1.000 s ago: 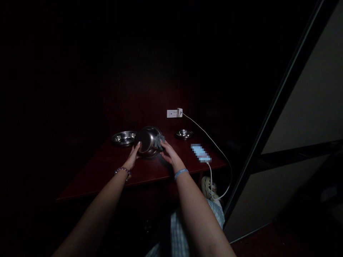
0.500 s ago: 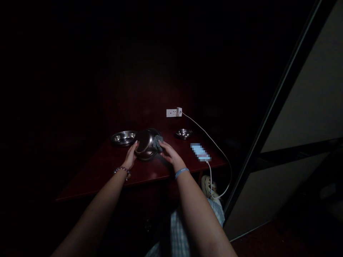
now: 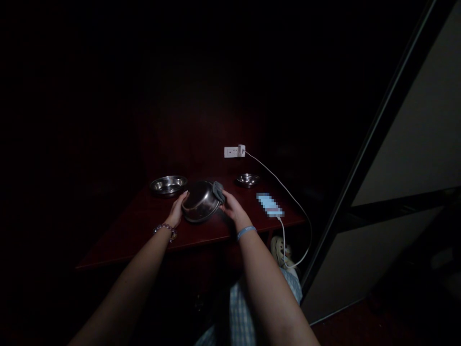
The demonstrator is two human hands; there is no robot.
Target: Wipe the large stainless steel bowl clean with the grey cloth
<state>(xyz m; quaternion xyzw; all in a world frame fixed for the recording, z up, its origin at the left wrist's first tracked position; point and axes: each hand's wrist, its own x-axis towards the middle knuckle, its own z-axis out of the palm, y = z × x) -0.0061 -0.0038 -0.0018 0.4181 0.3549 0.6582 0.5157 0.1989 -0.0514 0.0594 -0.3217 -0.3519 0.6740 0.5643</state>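
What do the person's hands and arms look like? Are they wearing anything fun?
The left hand has a beaded bracelet at its wrist, with dark and lighter beads. The right hand has a smooth blue wristband at its wrist. No gloves or sleeves show.

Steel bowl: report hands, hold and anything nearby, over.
Left hand holds steel bowl, base tilted toward camera. Right hand holds grey cloth at its right edge. Steel dish close beyond, left; phone apart, right.
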